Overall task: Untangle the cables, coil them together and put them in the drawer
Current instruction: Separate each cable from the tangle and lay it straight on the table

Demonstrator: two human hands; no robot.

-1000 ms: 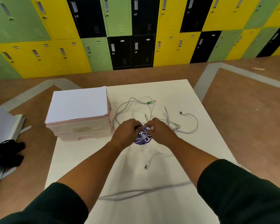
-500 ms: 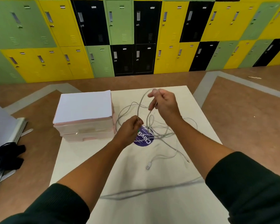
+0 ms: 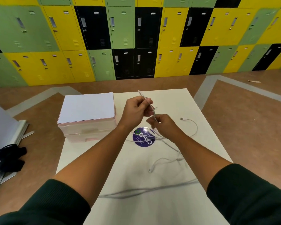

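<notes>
**Draw One Strand Free**

The left hand [image 3: 136,111] pinches a raised strand of the cables [image 3: 153,113], and the right hand [image 3: 166,128] grips it lower, above the table [image 3: 152,208]. It is probably best to feed one end through slowly (never yanking), away from the drawer unit [image 3: 88,129].

Back wall of lockers [image 3: 136,38], green, yellow, black doors. Brown floor [image 3: 250,120] with grey bands [image 3: 204,88]. White worktop [image 3: 136,208] in the middle. Left edge: stacked pale boards [image 3: 0,135], black bundle [image 3: 10,157] on them.
</notes>
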